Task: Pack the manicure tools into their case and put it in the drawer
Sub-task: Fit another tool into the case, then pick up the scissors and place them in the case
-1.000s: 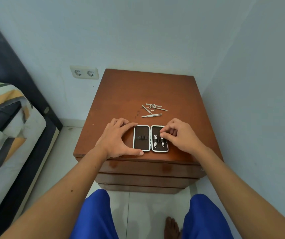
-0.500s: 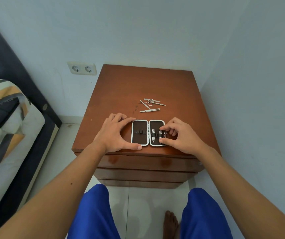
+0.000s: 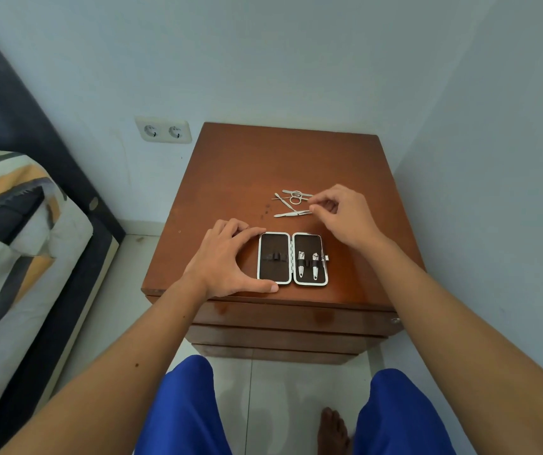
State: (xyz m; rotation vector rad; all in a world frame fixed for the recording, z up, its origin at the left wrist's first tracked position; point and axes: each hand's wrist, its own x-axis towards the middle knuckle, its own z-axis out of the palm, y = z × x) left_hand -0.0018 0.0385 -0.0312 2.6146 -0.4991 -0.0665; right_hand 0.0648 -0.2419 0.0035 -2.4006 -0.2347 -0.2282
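the manicure case (image 3: pixel 292 259) was laid open and flat near the front edge of the desk (image 3: pixel 230 178), its two dark halves side by side and joined at a middle hinge. in the right half two small metal tools (image 3: pixel 308 264) were seen held upright under a dark strap; their exact kind could not be made out. the left half showed only an empty strap. a small clasp was seen at the case's right edge.

behind the case, a loose cluster of thin metal tools (image 3: pixel 293 201) was spread on the desk; they overlapped one another, so that their number and kinds could not be told, though ring handles like those of small scissors were visible among them.

the left hand (image 3: pixel 227 261) was laid spread on the desk, the forefinger touching the case's far left corner and the thumb touching its near left corner. the right hand (image 3: pixel 342 215) was held over the right end of the loose tools, thumb and forefinger drawn close together at the tips of two tools; whether anything was actually gripped could not be told.

the drawers (image 3: pixel 296 323) below the desk top were seen closed. a bed (image 3: pixel 17 231) was cut off at the left edge.
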